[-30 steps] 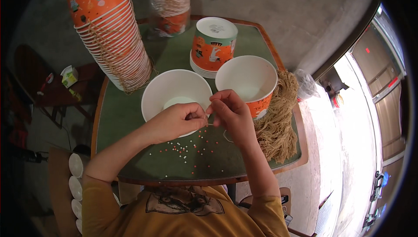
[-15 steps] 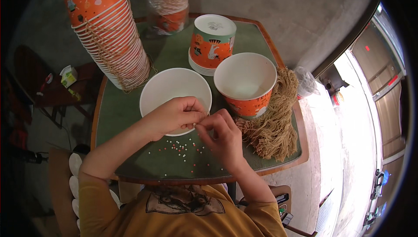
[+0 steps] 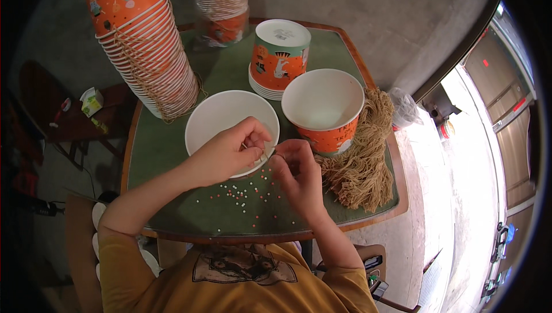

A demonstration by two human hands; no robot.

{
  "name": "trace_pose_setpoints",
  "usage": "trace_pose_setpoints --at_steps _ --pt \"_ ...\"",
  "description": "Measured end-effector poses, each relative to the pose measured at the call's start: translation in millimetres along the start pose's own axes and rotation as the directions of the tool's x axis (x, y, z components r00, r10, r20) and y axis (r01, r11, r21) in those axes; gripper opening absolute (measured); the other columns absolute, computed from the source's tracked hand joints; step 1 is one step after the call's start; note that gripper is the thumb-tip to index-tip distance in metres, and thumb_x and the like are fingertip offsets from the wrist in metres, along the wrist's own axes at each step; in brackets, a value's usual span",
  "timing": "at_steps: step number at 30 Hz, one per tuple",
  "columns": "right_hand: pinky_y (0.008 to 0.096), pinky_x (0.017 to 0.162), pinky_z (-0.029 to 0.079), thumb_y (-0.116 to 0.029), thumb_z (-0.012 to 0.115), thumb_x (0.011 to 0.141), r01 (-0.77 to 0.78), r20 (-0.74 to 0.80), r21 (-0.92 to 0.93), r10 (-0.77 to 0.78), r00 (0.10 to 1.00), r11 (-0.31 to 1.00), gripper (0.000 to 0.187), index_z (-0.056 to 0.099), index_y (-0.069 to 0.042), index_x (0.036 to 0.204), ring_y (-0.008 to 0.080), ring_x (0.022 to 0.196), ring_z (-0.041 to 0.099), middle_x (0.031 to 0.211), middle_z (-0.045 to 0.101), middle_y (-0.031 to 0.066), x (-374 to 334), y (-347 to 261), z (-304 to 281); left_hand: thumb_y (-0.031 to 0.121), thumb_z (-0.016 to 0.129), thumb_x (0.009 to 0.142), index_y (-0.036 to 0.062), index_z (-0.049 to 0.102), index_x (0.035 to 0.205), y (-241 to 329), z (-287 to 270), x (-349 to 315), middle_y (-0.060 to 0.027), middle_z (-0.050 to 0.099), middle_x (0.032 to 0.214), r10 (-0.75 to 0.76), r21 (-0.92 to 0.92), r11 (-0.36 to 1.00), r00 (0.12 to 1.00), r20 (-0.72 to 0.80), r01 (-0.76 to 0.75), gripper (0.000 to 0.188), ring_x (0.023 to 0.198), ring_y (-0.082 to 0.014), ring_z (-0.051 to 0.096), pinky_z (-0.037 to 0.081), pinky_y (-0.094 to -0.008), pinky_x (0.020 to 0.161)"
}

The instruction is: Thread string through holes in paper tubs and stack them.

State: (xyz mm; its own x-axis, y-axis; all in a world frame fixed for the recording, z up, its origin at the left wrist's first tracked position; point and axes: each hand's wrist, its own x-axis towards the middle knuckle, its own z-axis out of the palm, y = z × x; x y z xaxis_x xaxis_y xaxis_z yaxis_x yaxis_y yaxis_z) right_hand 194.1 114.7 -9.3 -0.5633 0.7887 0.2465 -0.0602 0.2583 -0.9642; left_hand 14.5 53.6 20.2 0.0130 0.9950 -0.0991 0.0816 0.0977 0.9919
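A paper bucket (image 3: pixel 210 114) stands in front of me, its white inside facing up. My left hand (image 3: pixel 233 147) is over its near right rim, fingers curled and pinched on a thin pale cord (image 3: pixel 266 155). My right hand (image 3: pixel 298 175) is just right of that rim, thumb and fingertips closed at the cord's other end; the fingers partly hide it. Small white and orange-red dots (image 3: pixel 237 196) lie scattered on the green tabletop (image 3: pixel 167 198) below the bucket.
An open orange bucket (image 3: pixel 322 103) and a bundle of tan cords (image 3: pixel 365 163) stand at the right. Behind are upside-down nested buckets (image 3: pixel 280 63). A tall leaning bucket stack (image 3: pixel 152 54) with cords rises at the left, a plastic-wrapped stack (image 3: pixel 221 2) at the back.
Both hands have moved slightly apart and the fingertips have risen a little from the near rim. The thin cord now shows between them. The buckets stay in place.
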Motion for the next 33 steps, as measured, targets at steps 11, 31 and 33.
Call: trace_pose_setpoints --at_steps 11,31,33 --pt "0.0243 0.053 0.043 -0.010 0.073 0.085 0.058 -0.032 -0.252 -0.068 0.997 0.966 0.023 0.057 -0.003 0.100 0.0087 0.055 0.048 0.070 0.056 0.0035 5 1 1 0.000 0.056 0.090 0.0047 0.050 0.114 7 4 -6 -0.0063 0.054 0.085 0.305 0.427 0.861 0.952 0.000 -0.276 0.025 0.075 -0.0163 0.057 0.049 -0.0314 0.069" --pt "0.0237 0.056 0.046 -0.004 0.068 0.084 0.023 0.034 -0.129 -0.019 0.999 0.991 0.017 0.052 -0.005 0.090 0.0067 0.058 0.050 0.068 0.055 0.0011 1 11 6 -0.001 0.056 0.085 0.0032 0.052 0.098 5 5 -7 -0.0095 0.043 0.100 0.352 0.585 0.744 0.934 0.066 -0.322 0.014 0.086 -0.0231 0.057 0.049 -0.0361 0.072" --pt "0.0243 0.056 0.047 -0.005 0.068 0.084 0.057 0.035 -0.162 -0.051 0.998 0.985 0.017 0.052 -0.005 0.090 0.0078 0.058 0.052 0.069 0.056 0.0019 -1 11 7 0.000 0.057 0.085 0.0028 0.052 0.094 5 7 -8 -0.0101 0.043 0.100 0.385 0.618 0.710 0.921 0.062 -0.338 0.011 0.086 -0.0251 0.058 0.049 -0.0372 0.071"
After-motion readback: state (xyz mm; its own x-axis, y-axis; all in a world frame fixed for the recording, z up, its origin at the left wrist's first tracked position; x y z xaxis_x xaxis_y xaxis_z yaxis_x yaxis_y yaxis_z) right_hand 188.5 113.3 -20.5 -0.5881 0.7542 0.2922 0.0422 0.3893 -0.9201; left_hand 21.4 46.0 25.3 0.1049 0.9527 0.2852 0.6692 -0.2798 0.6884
